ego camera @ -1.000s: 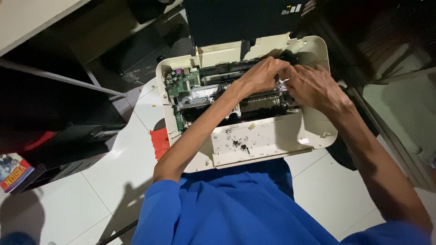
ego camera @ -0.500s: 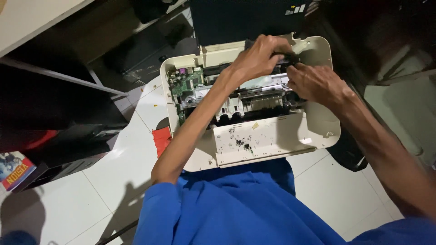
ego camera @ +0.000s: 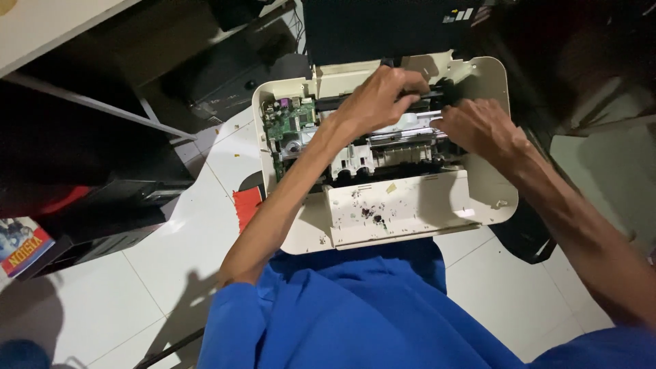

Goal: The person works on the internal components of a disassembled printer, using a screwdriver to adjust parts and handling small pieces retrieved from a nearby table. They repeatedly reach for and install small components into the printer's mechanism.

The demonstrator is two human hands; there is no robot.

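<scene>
An opened cream-coloured printer (ego camera: 444,205) rests on my lap over blue cloth, its cover off and its insides exposed. A green circuit board (ego camera: 290,123) sits in its left part. My left hand (ego camera: 376,99) reaches over the middle and grips a black bar (ego camera: 437,89) at the printer's far side. My right hand (ego camera: 478,126) is close beside it on the right, fingers curled onto the same black bar and the metal mechanism below. The front panel carries dark ink spots (ego camera: 372,215).
White floor tiles (ego camera: 184,246) lie to the left, with a red flat piece (ego camera: 246,205) beside the printer. Dark equipment (ego camera: 232,68) sits under a white table edge (ego camera: 48,34) at upper left. A colourful booklet (ego camera: 24,246) lies at far left. A black object (ego camera: 526,236) sits at right.
Both hands have shifted toward the printer's far edge, the left hand moving up onto the black bar. The right hand has followed slightly right and up.
</scene>
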